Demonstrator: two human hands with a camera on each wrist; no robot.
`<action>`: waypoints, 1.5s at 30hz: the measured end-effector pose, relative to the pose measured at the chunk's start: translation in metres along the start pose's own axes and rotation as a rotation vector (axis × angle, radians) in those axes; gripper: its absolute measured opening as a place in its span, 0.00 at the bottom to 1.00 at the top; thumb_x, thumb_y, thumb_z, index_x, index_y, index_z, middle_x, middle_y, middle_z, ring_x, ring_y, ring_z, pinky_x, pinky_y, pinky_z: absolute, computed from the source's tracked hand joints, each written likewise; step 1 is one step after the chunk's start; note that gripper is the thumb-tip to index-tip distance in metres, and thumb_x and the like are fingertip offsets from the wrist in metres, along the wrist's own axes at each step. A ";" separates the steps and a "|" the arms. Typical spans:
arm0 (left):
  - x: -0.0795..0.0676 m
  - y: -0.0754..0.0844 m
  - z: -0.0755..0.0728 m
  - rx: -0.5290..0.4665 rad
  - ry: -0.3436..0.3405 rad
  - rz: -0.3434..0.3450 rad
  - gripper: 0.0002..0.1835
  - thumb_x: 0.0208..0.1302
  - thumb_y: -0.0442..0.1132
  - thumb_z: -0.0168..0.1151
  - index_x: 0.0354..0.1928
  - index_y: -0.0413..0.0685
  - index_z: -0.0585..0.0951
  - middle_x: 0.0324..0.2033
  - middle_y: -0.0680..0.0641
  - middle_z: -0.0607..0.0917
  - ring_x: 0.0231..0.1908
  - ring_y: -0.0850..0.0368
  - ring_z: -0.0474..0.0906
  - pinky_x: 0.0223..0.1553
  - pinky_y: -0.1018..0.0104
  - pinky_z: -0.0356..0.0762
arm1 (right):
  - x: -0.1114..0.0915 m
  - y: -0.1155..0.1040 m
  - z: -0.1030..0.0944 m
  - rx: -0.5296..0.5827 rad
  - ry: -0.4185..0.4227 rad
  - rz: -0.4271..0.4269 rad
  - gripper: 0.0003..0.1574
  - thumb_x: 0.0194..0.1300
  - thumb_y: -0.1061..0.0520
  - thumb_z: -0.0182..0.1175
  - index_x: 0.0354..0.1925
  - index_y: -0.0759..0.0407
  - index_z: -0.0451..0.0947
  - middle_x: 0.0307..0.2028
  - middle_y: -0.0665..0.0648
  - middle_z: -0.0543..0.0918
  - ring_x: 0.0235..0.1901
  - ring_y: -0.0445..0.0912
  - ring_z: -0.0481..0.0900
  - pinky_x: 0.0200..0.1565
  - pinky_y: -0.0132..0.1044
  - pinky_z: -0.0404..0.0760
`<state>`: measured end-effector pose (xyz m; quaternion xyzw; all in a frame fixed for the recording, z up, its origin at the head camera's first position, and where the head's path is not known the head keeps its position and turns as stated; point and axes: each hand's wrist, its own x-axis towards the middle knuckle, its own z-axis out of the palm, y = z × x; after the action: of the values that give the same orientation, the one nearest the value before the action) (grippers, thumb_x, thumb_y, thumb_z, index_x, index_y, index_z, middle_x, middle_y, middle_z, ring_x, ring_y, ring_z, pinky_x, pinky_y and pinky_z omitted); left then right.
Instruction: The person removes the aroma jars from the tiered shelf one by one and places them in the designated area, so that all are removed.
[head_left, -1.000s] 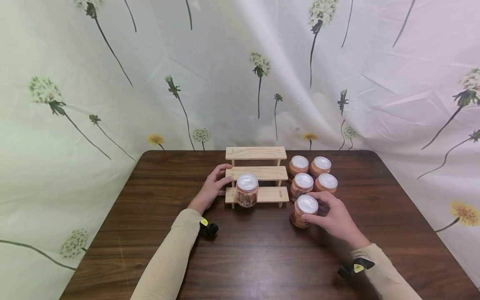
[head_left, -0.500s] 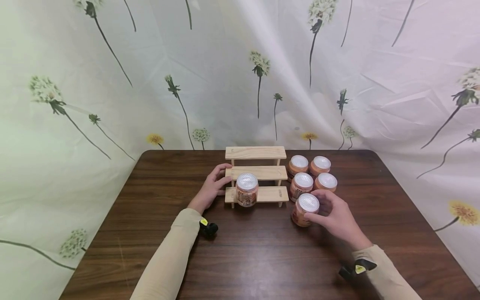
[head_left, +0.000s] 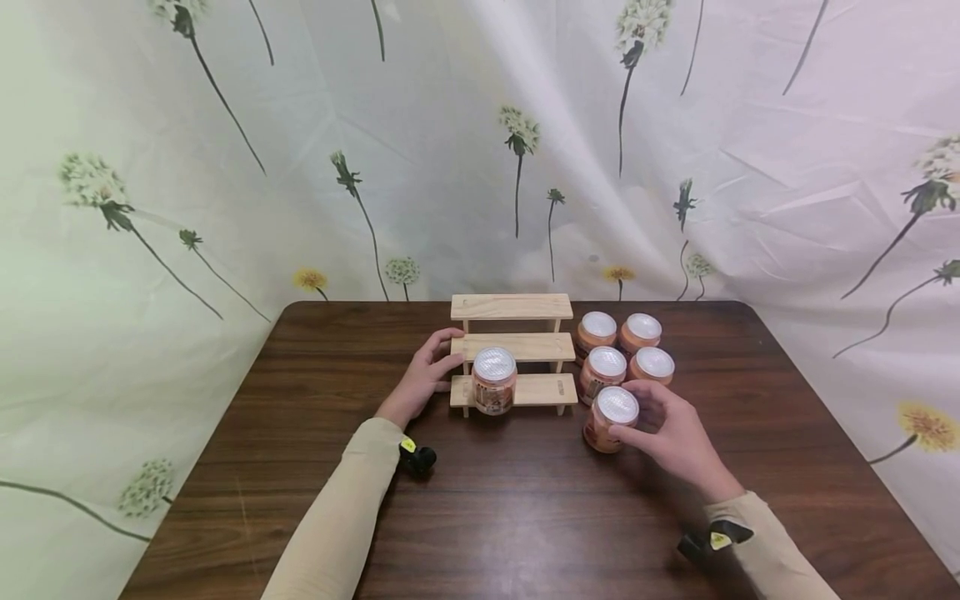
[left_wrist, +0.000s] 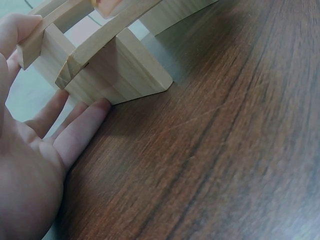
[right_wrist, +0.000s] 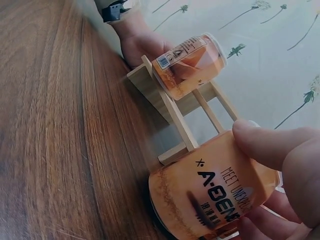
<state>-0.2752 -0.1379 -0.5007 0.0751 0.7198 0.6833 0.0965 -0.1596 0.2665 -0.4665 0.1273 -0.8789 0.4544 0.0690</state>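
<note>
My right hand (head_left: 678, 433) holds a squat orange jar (head_left: 603, 429) with a silvery-white lid, thumb on its near side and fingers round the far side. In the right wrist view the jar (right_wrist: 205, 187) carries dark lettering. My left hand (head_left: 420, 379) touches the left end of a three-tier wooden display stand (head_left: 543, 346). In the left wrist view, extended fingertips (left_wrist: 100, 107) lie against the stand's side panel (left_wrist: 120, 75). A matching jar (head_left: 494, 382) stands upright on the lowest tier, towards the left.
Right of the stand, several more jars (head_left: 652, 364) are grouped upright on the dark wooden table (head_left: 480, 517), close behind the held one. A flower-printed cloth (head_left: 450, 167) hangs behind the far table edge.
My right hand and its jar have shifted very slightly right and away from me, then stayed put. The left hand, the stand and the other jars look unmoved.
</note>
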 end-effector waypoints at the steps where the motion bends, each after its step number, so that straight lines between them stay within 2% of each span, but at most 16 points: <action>1: 0.000 0.000 0.000 -0.002 0.000 0.001 0.25 0.79 0.45 0.61 0.73 0.57 0.69 0.73 0.39 0.69 0.67 0.37 0.72 0.51 0.47 0.85 | 0.000 -0.001 -0.001 -0.011 0.006 -0.007 0.42 0.53 0.49 0.84 0.62 0.58 0.77 0.53 0.57 0.87 0.50 0.50 0.86 0.50 0.46 0.87; 7: -0.001 0.001 0.001 -0.001 0.000 0.008 0.25 0.78 0.45 0.61 0.72 0.57 0.69 0.72 0.39 0.70 0.66 0.38 0.72 0.49 0.48 0.86 | 0.005 -0.012 -0.006 -0.027 0.067 -0.094 0.41 0.53 0.51 0.84 0.62 0.57 0.79 0.55 0.57 0.87 0.51 0.49 0.85 0.50 0.41 0.86; 11: -0.001 0.001 0.000 0.004 -0.001 0.009 0.25 0.78 0.45 0.61 0.73 0.57 0.69 0.72 0.39 0.70 0.66 0.39 0.72 0.49 0.48 0.86 | 0.011 -0.026 -0.004 -0.043 0.118 -0.174 0.40 0.54 0.54 0.84 0.63 0.58 0.79 0.57 0.58 0.86 0.54 0.54 0.85 0.52 0.34 0.84; 14: -0.001 -0.001 -0.001 0.004 0.001 0.009 0.25 0.78 0.46 0.62 0.72 0.58 0.70 0.72 0.39 0.69 0.66 0.39 0.72 0.49 0.48 0.86 | 0.016 -0.037 0.000 -0.042 0.136 -0.235 0.40 0.54 0.57 0.83 0.63 0.58 0.79 0.57 0.57 0.85 0.54 0.57 0.85 0.53 0.34 0.83; 18: 0.000 -0.002 -0.001 0.005 0.008 0.014 0.25 0.77 0.45 0.62 0.71 0.59 0.70 0.72 0.39 0.70 0.66 0.40 0.73 0.48 0.49 0.86 | 0.025 -0.053 0.010 -0.012 0.115 -0.291 0.41 0.54 0.58 0.83 0.64 0.57 0.79 0.58 0.57 0.84 0.53 0.57 0.86 0.53 0.46 0.85; 21: 0.000 -0.002 -0.001 0.008 0.015 0.014 0.24 0.77 0.45 0.63 0.71 0.60 0.71 0.72 0.40 0.70 0.66 0.40 0.73 0.48 0.49 0.86 | 0.031 -0.063 0.021 -0.016 0.075 -0.325 0.41 0.54 0.56 0.83 0.64 0.58 0.78 0.60 0.57 0.83 0.56 0.56 0.84 0.56 0.54 0.83; 28: 0.001 -0.002 -0.001 0.014 0.012 0.016 0.23 0.78 0.46 0.62 0.71 0.60 0.71 0.72 0.40 0.71 0.66 0.39 0.73 0.49 0.47 0.86 | 0.043 -0.075 0.056 -0.064 -0.018 -0.405 0.43 0.57 0.51 0.82 0.66 0.61 0.75 0.59 0.61 0.83 0.60 0.55 0.82 0.57 0.55 0.82; 31: 0.000 -0.002 -0.001 0.015 0.012 0.020 0.24 0.78 0.46 0.62 0.71 0.60 0.71 0.72 0.40 0.71 0.66 0.40 0.73 0.48 0.48 0.86 | 0.048 -0.080 0.069 -0.060 -0.037 -0.402 0.44 0.58 0.49 0.81 0.67 0.60 0.75 0.61 0.62 0.83 0.62 0.54 0.81 0.59 0.54 0.82; 35: 0.000 -0.002 0.000 0.008 0.007 0.031 0.24 0.77 0.47 0.62 0.71 0.60 0.71 0.72 0.40 0.71 0.65 0.40 0.74 0.47 0.49 0.87 | 0.055 -0.083 0.082 -0.016 -0.052 -0.354 0.46 0.59 0.49 0.81 0.69 0.60 0.73 0.64 0.61 0.81 0.64 0.54 0.79 0.61 0.52 0.81; 40: -0.001 -0.002 0.000 0.015 0.010 0.029 0.24 0.77 0.46 0.62 0.71 0.60 0.71 0.72 0.40 0.71 0.65 0.40 0.74 0.47 0.49 0.87 | 0.061 -0.084 0.092 0.059 -0.065 -0.296 0.46 0.59 0.51 0.80 0.70 0.61 0.72 0.65 0.62 0.80 0.66 0.54 0.78 0.63 0.49 0.81; 45: -0.002 -0.001 0.000 0.034 0.015 0.023 0.24 0.77 0.47 0.62 0.71 0.60 0.71 0.72 0.40 0.71 0.66 0.38 0.73 0.48 0.46 0.86 | 0.067 -0.086 0.100 0.084 -0.107 -0.266 0.49 0.60 0.49 0.80 0.72 0.61 0.70 0.65 0.59 0.80 0.66 0.53 0.79 0.63 0.49 0.80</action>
<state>-0.2737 -0.1385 -0.5019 0.0797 0.7312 0.6726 0.0819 -0.1998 0.1263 -0.4416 0.2692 -0.8371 0.4702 0.0764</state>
